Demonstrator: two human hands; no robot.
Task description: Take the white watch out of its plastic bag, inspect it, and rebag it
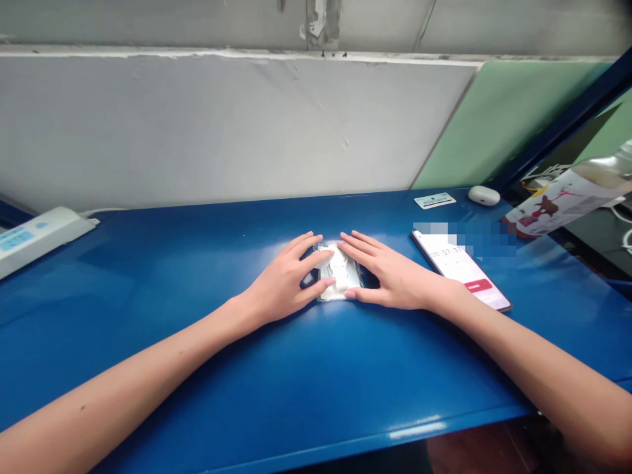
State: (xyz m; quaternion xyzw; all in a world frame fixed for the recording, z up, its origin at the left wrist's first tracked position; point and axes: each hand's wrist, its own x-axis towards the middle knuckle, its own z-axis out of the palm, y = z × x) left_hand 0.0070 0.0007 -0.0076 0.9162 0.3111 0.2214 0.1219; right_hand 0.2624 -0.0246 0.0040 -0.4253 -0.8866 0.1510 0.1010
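Observation:
A small white object in a clear plastic packet lies flat at the middle of the blue table. My left hand rests at its left side with the fingers spread, the thumb and forefinger reaching over the white surface. From the other side, my right hand has its fingers stretched out, with fingertips and thumb at the packet's right edge. Neither hand is closed around it, and the fingers cover parts of its edges. What the white object is, I cannot make out.
A phone showing a timer lies beside my right forearm. Behind it are a card and a white earbud case. A labelled bottle leans at the right. On the left sits a white power strip. A wall backs the blue table.

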